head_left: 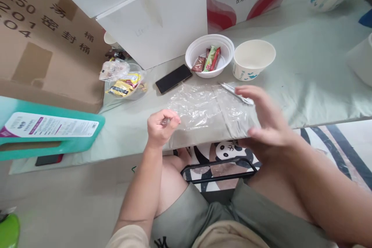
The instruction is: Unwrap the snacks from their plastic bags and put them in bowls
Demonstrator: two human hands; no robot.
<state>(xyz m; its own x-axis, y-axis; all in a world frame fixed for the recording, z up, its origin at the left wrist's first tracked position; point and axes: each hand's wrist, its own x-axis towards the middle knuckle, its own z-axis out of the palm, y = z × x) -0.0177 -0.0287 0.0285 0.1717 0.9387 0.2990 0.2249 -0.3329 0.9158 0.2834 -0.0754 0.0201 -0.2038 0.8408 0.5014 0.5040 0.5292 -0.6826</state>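
Over the front part of the cloth-covered table, my left hand [163, 126] is closed on the left end of a crumpled clear plastic bag [197, 106]. The bag stretches rightward across the cloth. My right hand [266, 118], slightly blurred, has its thumb and fingers spread apart beside the bag's right end, with nothing between them. A thin white and silver item [236, 93] lies by the bag, just left of my right fingers; I cannot make out what it is. Behind the bag lies a black phone [174, 79].
A white bowl [226, 56] with wrapped snacks and a paper tub [254, 56] stand behind. Snack packets [123, 85] sit at left, near a cardboard box [55, 66] and a teal jug [99, 124]. White boards and a printed carton [247, 0] close off the back.
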